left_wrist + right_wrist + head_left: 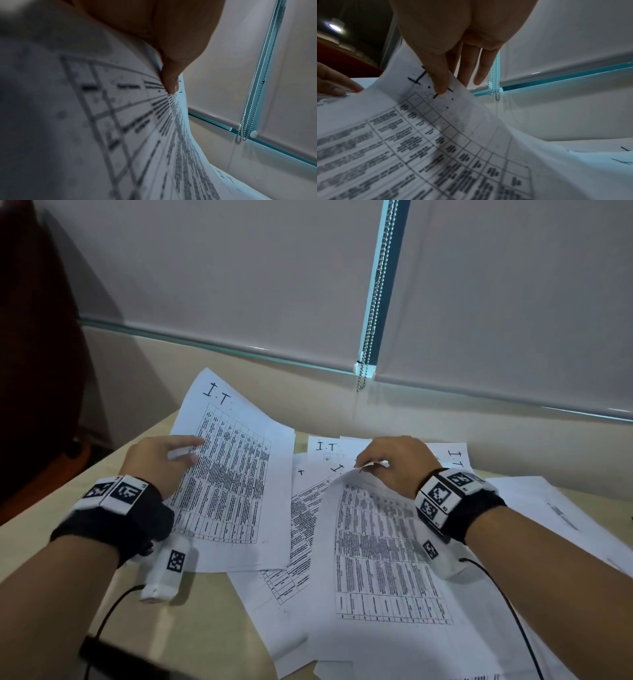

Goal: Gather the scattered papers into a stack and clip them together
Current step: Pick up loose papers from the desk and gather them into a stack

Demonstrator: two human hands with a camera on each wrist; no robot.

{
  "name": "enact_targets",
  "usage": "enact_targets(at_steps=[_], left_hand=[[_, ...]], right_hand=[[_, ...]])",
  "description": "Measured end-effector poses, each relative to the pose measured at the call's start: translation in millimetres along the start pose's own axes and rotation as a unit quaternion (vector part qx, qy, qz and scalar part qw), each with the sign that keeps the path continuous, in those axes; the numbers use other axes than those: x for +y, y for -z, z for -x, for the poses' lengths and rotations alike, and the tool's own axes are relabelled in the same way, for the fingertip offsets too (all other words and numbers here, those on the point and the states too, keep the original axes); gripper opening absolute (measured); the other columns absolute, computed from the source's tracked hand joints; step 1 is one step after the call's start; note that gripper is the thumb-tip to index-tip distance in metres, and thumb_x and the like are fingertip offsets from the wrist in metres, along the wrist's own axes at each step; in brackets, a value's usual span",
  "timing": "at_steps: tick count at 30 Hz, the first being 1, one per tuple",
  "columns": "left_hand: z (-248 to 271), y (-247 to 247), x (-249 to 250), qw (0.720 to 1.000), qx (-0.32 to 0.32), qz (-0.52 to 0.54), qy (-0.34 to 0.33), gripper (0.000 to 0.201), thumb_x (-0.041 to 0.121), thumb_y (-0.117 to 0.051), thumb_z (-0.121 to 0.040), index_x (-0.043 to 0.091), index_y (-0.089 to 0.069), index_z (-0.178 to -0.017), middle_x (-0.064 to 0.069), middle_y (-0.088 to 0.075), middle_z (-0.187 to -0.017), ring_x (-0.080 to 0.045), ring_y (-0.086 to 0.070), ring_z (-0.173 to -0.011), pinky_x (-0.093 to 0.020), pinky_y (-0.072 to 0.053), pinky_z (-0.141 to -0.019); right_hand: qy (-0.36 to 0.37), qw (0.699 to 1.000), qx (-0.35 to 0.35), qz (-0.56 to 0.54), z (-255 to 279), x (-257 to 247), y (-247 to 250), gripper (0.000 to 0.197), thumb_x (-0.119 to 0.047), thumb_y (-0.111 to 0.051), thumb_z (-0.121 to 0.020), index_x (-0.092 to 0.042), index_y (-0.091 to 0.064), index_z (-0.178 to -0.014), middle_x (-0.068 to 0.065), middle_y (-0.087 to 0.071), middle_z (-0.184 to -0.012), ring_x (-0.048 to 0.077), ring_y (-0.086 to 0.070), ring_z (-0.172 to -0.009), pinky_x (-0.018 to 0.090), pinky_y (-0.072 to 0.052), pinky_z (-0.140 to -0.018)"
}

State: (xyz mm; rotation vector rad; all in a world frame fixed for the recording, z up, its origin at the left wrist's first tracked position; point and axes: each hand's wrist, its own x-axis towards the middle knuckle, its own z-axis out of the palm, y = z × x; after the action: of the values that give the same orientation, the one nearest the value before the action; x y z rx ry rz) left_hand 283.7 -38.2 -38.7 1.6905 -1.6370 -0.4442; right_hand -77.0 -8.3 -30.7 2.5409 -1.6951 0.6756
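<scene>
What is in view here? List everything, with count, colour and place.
sheet in left hand: one, white with a printed table and handwritten I.T., raised off the desk at the left.
sheet in right hand: one, white with a printed table, top edge lifted, centre right.
loose papers: several, exact count unclear, white, overlapping on the desk.
desk: one, light wood, under everything.
roller blinds: two, pale grey, behind the desk.
bead chain: one, silver, hanging between the blinds.
wrist bands: two, black with black-and-white markers, on the wrists.
left hand: holds its sheet's left edge.
right hand: pinches its sheet's top edge.
</scene>
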Motion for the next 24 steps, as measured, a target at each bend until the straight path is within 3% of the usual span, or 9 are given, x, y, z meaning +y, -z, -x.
enact_targets(at_steps=[5, 8, 11, 13, 15, 19, 21, 24], left_hand=[[4, 5, 13, 1.0, 0.002, 0.013, -0.01, 0.021, 0.015, -0.066, -0.084, 0.029, -0.072, -0.098, -0.009, -0.061, -0.078, -0.025, -0.055, -0.068, -0.004, -0.036, -0.042], [7, 7, 20, 1.0, -0.001, 0.023, -0.014, 0.02, 0.015, -0.066, -0.085, 0.031, -0.071, -0.095, -0.009, -0.062, -0.078, -0.024, -0.054, -0.072, -0.002, -0.036, -0.044], [11, 9, 28, 1.0, -0.001, 0.027, -0.016, 0.021, 0.014, -0.066, -0.084, 0.033, -0.069, -0.093, -0.009, -0.061, -0.078, -0.024, -0.053, -0.072, -0.001, -0.036, -0.044], [14, 9, 33, 0.999, 0.0, 0.032, -0.016, 0.02, 0.014, -0.066, -0.084, 0.033, -0.07, -0.092, -0.008, -0.061, -0.079, -0.025, -0.054, -0.071, -0.003, -0.037, -0.043], [17, 7, 36, 0.999, 0.001, 0.037, -0.017, 0.02, 0.014, -0.066, -0.085, 0.031, -0.07, -0.094, -0.008, -0.062, -0.081, -0.025, -0.053, -0.069, -0.003, -0.037, -0.043], [22, 3, 45, 0.999, 0.004, 0.034, -0.028, 0.019, 0.012, -0.065, -0.085, 0.026, -0.072, -0.097, -0.005, -0.061, -0.077, -0.016, -0.044, -0.058, 0.0, -0.036, -0.043], [26, 2, 49, 0.999, 0.004, 0.022, -0.032, 0.019, 0.013, -0.065, -0.085, 0.026, -0.072, -0.098, -0.006, -0.061, -0.078, -0.021, -0.046, -0.057, -0.002, -0.037, -0.041], [29, 2, 50, 0.999, 0.004, 0.016, -0.035, 0.019, 0.013, -0.065, -0.085, 0.025, -0.073, -0.099, -0.008, -0.062, -0.079, -0.027, -0.047, -0.056, -0.005, -0.037, -0.038]], right_hand=[[0.02, 0.999, 0.023, 0.042, 13, 1, 9, 0.021, -0.028, -0.059, -0.086, -0.029, -0.069, -0.105, -0.003, -0.075, -0.09, 0.025, -0.069, -0.082, 0.032, -0.049, -0.071], [0.031, 0.998, 0.037, 0.029, 21, 0, 17, 0.018, -0.031, -0.057, -0.082, -0.031, -0.071, -0.094, -0.007, -0.075, -0.087, 0.023, -0.07, -0.081, 0.034, -0.053, -0.069], [0.082, 0.992, 0.091, 0.031, 28, 0, 26, 0.018, -0.017, -0.065, -0.071, -0.03, -0.074, -0.079, -0.01, -0.074, -0.088, 0.016, -0.071, -0.078, 0.034, -0.057, -0.062], [0.073, 0.992, 0.095, 0.033, 32, 1, 33, 0.019, -0.014, -0.066, -0.072, -0.03, -0.075, -0.08, -0.01, -0.075, -0.086, 0.017, -0.071, -0.075, 0.038, -0.057, -0.061], [0.036, 0.997, 0.066, 0.022, 36, 2, 41, 0.019, -0.014, -0.069, -0.078, -0.03, -0.075, -0.087, -0.01, -0.075, -0.087, 0.02, -0.07, -0.079, 0.04, -0.055, -0.067], [-0.015, 0.995, -0.083, 0.045, 37, 11, 51, 0.036, 0.001, -0.059, -0.081, -0.03, -0.074, -0.091, -0.008, -0.068, -0.108, 0.018, -0.062, -0.096, 0.038, -0.051, -0.079], [-0.061, 0.986, -0.14, 0.07, 35, 19, 52, 0.045, 0.005, -0.05, -0.077, -0.033, -0.073, -0.085, -0.005, -0.068, -0.101, 0.019, -0.061, -0.092, 0.035, -0.051, -0.079], [-0.097, 0.984, -0.134, 0.057, 33, 29, 49, 0.034, 0.001, -0.051, -0.078, -0.023, -0.073, -0.089, -0.003, -0.07, -0.094, 0.02, -0.062, -0.093, 0.034, -0.05, -0.085]])
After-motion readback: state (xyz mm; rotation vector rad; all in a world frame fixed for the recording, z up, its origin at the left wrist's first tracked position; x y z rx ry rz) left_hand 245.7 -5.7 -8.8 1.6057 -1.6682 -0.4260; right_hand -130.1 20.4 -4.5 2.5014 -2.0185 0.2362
